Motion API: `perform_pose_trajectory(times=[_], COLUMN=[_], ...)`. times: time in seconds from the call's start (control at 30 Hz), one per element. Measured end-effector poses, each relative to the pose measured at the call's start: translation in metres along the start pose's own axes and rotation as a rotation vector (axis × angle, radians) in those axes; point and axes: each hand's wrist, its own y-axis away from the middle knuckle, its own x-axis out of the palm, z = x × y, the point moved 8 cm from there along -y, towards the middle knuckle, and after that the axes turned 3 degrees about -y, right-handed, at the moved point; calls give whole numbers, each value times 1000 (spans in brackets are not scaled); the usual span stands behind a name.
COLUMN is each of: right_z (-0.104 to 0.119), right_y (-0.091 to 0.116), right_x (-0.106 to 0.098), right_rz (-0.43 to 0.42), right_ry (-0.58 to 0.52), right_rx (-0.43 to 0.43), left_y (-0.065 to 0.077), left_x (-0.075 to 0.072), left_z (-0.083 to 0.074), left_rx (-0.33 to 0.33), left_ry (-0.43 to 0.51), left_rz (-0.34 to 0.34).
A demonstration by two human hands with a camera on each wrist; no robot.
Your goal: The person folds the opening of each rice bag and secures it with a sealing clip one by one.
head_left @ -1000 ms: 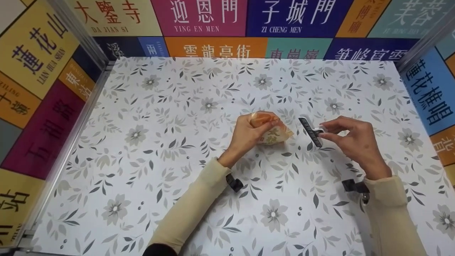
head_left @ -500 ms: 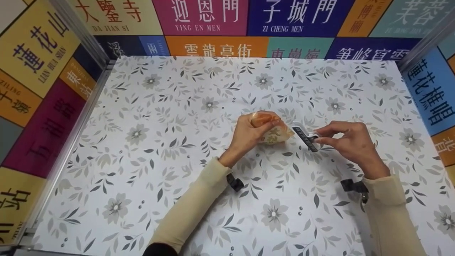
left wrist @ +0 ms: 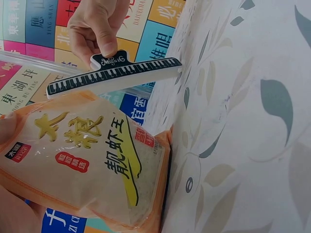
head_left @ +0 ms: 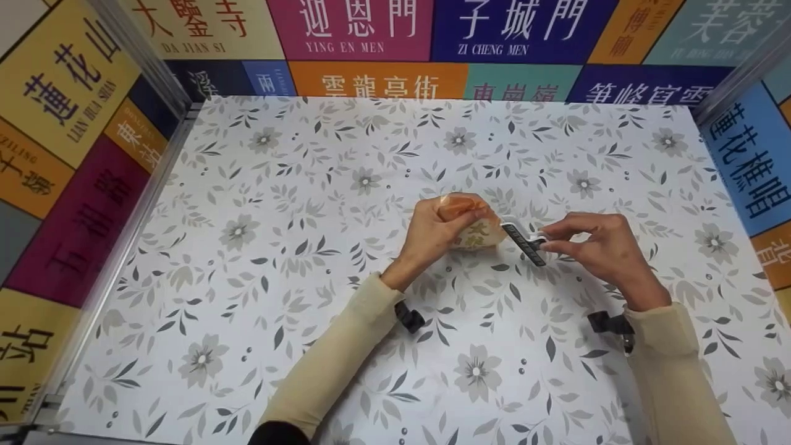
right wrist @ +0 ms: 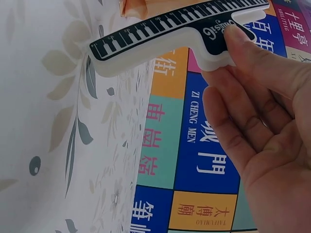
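Note:
A small orange-edged plastic bag of rice (head_left: 481, 237) stands on the table, right of centre in the head view. My left hand (head_left: 432, 227) grips its gathered top, thumb on the near side. Gold and black lettering covers the front of the rice bag (left wrist: 87, 145) in the left wrist view. My right hand (head_left: 602, 250) pinches a long white clip (head_left: 524, 246) by its handle tabs. Black-and-white piano keys are printed along the clip (right wrist: 146, 36). One end of the clip is right at the bag's top right edge, and its jaws look closed.
A white tabletop (head_left: 296, 346) with grey flowers and leaves lies under both hands. Colourful lettered panels (head_left: 358, 31) wall in the back and both sides. A dark wrist mount (head_left: 409, 316) sits at each cuff.
My right hand has moved left with the clip, bringing it from apart to right at the bag's edge. The left hand and the bag stay nearly still.

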Motion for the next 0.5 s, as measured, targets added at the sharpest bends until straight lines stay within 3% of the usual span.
perform_pose_trajectory(times=[0.5], right_z=[1], right_y=[-6], right_x=[4], right_rz=[31], right_ry=[-36], right_rx=[23], left_y=[0], left_x=[1], left_z=[6], left_rx=[-71], left_ry=[-8], left_rz=[27])
